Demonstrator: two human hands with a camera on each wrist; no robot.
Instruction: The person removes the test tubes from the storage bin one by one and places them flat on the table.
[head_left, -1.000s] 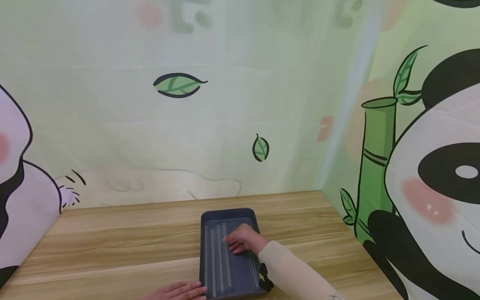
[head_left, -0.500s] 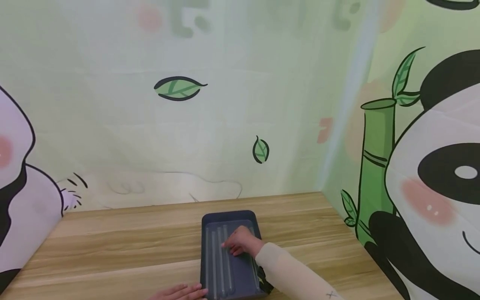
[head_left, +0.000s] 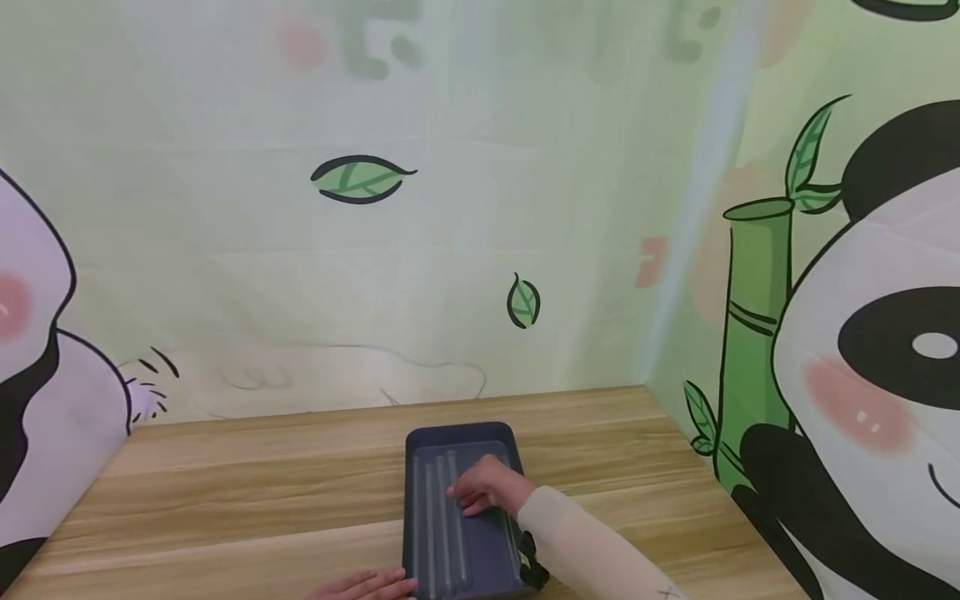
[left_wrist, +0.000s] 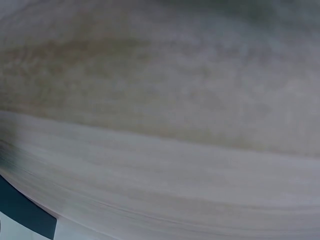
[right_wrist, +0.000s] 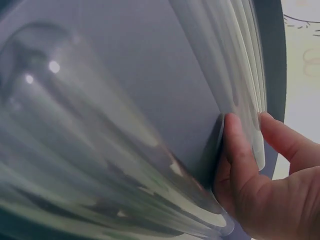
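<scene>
A dark blue rectangular tray (head_left: 457, 432) lies lengthwise on the table. Several long clear test tubes (head_left: 430, 525) lie side by side along its left half. My right hand (head_left: 491, 486) reaches in over the tray's right side. In the right wrist view, the thumb and fingers of that hand pinch the nearest test tube (right_wrist: 220, 75) of this row. Another clear test tube (right_wrist: 100, 140) lies apart from the row, close to the wrist camera. My left hand (head_left: 363, 586) has its fingers straight, with the fingertips at the tray's left front rim; the left wrist view misses it.
The wood-grain table (head_left: 247, 483) extends to both sides of the tray. Behind it hangs a pale green backdrop (head_left: 225, 225) printed with pandas, leaves and bamboo. A black wrist device (head_left: 532, 562) sits under the right sleeve, over the tray's right rim.
The head view has shifted slightly. Both hands and the tray keep nearly the same places, and the right hand stays at the same test tube.
</scene>
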